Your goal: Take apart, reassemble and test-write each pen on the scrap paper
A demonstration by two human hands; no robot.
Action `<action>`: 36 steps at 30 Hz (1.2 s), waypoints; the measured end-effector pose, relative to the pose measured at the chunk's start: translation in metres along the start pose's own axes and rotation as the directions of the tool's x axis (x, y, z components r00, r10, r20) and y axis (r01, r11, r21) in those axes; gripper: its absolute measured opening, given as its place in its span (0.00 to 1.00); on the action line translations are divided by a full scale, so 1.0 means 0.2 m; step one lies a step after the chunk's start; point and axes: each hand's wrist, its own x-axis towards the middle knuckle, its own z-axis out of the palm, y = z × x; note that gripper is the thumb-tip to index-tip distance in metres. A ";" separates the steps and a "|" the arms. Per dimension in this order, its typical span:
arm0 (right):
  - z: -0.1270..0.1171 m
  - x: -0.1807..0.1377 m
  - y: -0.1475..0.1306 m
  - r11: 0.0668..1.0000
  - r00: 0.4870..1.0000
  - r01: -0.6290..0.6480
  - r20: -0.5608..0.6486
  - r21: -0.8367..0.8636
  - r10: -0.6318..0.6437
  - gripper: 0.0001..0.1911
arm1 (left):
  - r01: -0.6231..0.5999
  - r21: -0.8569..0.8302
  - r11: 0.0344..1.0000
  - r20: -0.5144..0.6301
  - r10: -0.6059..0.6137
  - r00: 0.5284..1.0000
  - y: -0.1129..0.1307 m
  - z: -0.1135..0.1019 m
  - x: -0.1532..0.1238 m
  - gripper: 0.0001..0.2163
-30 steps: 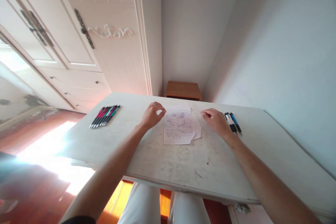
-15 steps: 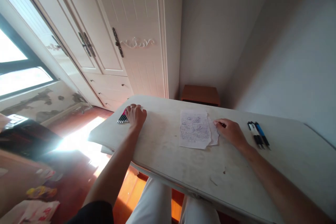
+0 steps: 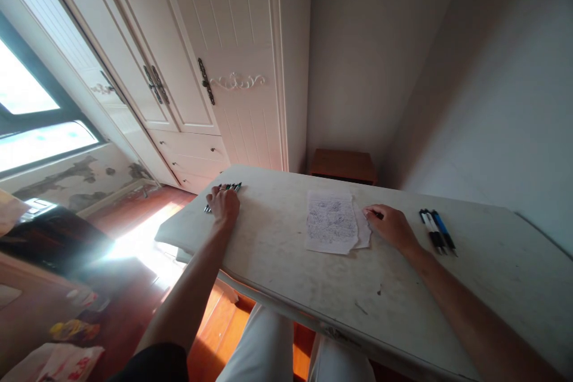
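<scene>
My left hand [image 3: 225, 204] lies over a row of pens [image 3: 235, 187] at the left end of the table, fingers curled down around them. Dark and green ends show beyond the knuckles, and silvery tips [image 3: 207, 209] poke out at the near side; the middles are hidden. At the right edge of the paper, my right hand [image 3: 391, 224] rests with its fingers closed. Something small and dark shows in its grip, mostly hidden. Beside it is a sheet of paper [image 3: 332, 224] covered in blue scribbles, with a torn sheet [image 3: 363, 230] partly underneath.
Several pens [image 3: 437, 231], white, black and blue, lie side by side right of my right hand. The pale table [image 3: 286, 286] has small dark scraps near its front edge. A white wardrobe [image 3: 246, 24] and a brown cabinet [image 3: 342, 164] stand behind.
My left hand has shifted slightly left and now covers the middle of the pens, with their far ends showing. My right hand stays by the paper. The view has tilted a little.
</scene>
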 end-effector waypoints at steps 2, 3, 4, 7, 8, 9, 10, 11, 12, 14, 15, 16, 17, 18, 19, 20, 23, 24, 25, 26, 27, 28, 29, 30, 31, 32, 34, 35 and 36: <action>0.00 0.00 0.00 1.000 1.000 0.000 0.007 0.004 0.000 0.12 | 0.024 -0.017 1.000 0.015 -0.024 1.000 0.01 -0.01 0.00 0.17; 0.00 0.00 0.00 1.000 1.000 0.000 0.009 0.007 0.000 0.12 | 0.037 -0.019 0.999 0.028 -0.037 0.999 0.02 -0.01 -0.01 0.16; 0.00 0.00 0.00 1.000 1.000 -0.001 0.010 0.008 0.001 0.12 | 0.047 -0.017 0.999 0.042 -0.046 0.998 0.02 -0.02 -0.01 0.16; -0.01 0.00 -0.01 1.000 1.000 -0.009 0.012 0.000 0.009 0.12 | 0.057 0.000 0.998 0.063 -0.057 0.996 0.03 -0.02 -0.01 0.14; -0.01 0.00 -0.01 1.000 1.000 -0.010 0.013 -0.003 0.011 0.12 | 0.058 0.005 0.998 0.063 -0.059 0.996 0.03 -0.02 -0.01 0.14; -0.01 0.00 -0.01 1.000 1.000 -0.009 0.015 -0.004 0.009 0.12 | 0.065 0.008 0.998 0.062 -0.065 0.996 0.03 -0.02 0.00 0.14; -0.01 0.00 -0.01 1.000 1.000 -0.006 0.016 -0.003 0.006 0.12 | 0.074 0.009 0.997 0.059 -0.075 0.995 0.03 -0.02 0.00 0.14; -0.01 0.00 -0.02 1.000 1.000 -0.001 0.016 -0.001 0.001 0.13 | 0.088 0.008 0.996 0.054 -0.088 0.995 0.03 -0.01 0.00 0.14; -0.01 0.00 -0.02 1.000 1.000 0.004 0.017 0.001 -0.004 0.13 | 0.101 0.002 0.995 0.045 -0.101 0.994 0.03 -0.01 0.00 0.13; -0.02 0.00 -0.02 1.000 1.000 0.012 0.014 0.004 -0.012 0.13 | 0.114 -0.039 0.993 0.001 -0.114 0.993 0.03 0.01 0.01 0.13; -0.02 0.00 -0.02 1.000 1.000 0.014 0.014 0.005 -0.014 0.13 | 0.107 -0.074 0.991 -0.034 -0.110 0.993 0.03 0.01 0.01 0.13; -0.02 0.00 -0.02 1.000 1.000 0.015 0.014 0.004 -0.015 0.13 | 0.092 -0.116 0.989 -0.075 -0.101 0.992 0.03 0.02 0.01 0.12; -0.02 0.00 -0.01 1.000 1.000 0.016 0.016 0.003 -0.016 0.13 | 0.071 -0.163 0.984 -0.122 -0.092 0.988 0.03 0.02 0.01 0.12; -0.01 0.00 -0.01 1.000 1.000 0.016 0.017 0.000 -0.016 0.13 | 0.048 -0.212 0.976 -0.169 -0.085 0.982 0.03 0.03 0.01 0.11; -0.01 0.00 -0.01 1.000 1.000 0.015 0.019 -0.003 -0.015 0.13 | 0.021 -0.258 0.966 -0.213 -0.078 0.974 0.03 0.03 0.00 0.11; -0.01 0.00 -0.01 1.000 1.000 0.013 0.018 -0.005 -0.013 0.13 | -0.010 -0.303 0.953 -0.253 -0.070 0.965 0.04 0.04 0.00 0.10; -0.01 0.00 -0.01 1.000 1.000 0.008 0.019 -0.011 -0.008 0.13 | -0.132 -0.442 0.887 -0.321 -0.019 0.947 0.09 0.04 -0.02 0.10; -0.01 0.00 -0.01 1.000 1.000 0.008 0.020 -0.015 -0.007 0.13 | -0.180 -0.494 0.851 -0.325 0.011 0.946 0.12 0.04 -0.04 0.10; -0.01 0.00 -0.01 1.000 1.000 0.009 0.020 -0.020 -0.009 0.13 | -0.233 -0.541 0.808 -0.319 0.059 0.946 0.15 0.04 -0.05 0.10; 0.00 0.00 -0.01 1.000 1.000 0.013 0.021 -0.025 -0.013 0.13 | -0.282 -0.588 0.758 -0.310 0.110 0.944 0.19 0.03 -0.08 0.09; 0.00 0.00 -0.01 0.999 1.000 0.019 0.020 -0.028 -0.018 0.13 | -0.315 -0.634 0.706 -0.302 0.149 0.942 0.24 0.02 -0.10 0.09; 0.00 0.00 -0.01 0.999 1.000 0.024 0.018 -0.029 -0.023 0.14 | -0.332 -0.675 0.658 -0.294 0.173 0.940 0.30 0.01 -0.13 0.09; 0.00 0.00 -0.01 0.999 1.000 0.027 0.017 -0.028 -0.027 0.14 | -0.329 -0.721 0.610 -0.283 0.175 0.943 0.35 0.00 -0.15 0.08; 0.00 0.00 -0.01 0.999 0.999 0.029 0.015 -0.026 -0.029 0.14 | -0.310 -0.769 0.558 -0.260 0.171 0.950 0.41 -0.01 -0.17 0.08; 0.00 0.00 -0.01 0.999 0.999 0.031 0.012 -0.023 -0.031 0.14 | -0.272 -0.818 0.507 -0.222 0.157 0.962 0.48 -0.02 -0.20 0.07; 0.00 0.00 -0.01 0.999 0.999 0.035 0.010 -0.018 -0.035 0.14 | -0.216 -0.871 0.441 -0.171 0.139 0.975 0.54 -0.02 -0.21 0.06; 0.00 -0.01 -0.01 0.999 0.999 0.052 0.000 -0.002 -0.052 0.13 | -0.092 -0.962 0.257 -0.054 0.149 0.987 0.66 -0.04 -0.24 0.07; -0.01 -0.01 -0.01 0.998 0.998 0.067 -0.006 0.010 -0.067 0.14 | -0.015 -0.985 0.170 0.017 0.184 0.983 0.72 -0.04 -0.25 0.09; -0.01 -0.01 -0.02 0.996 0.997 0.082 -0.017 0.022 -0.081 0.13 | 0.054 -0.994 0.098 0.076 0.232 0.970 0.77 -0.04 -0.26 0.11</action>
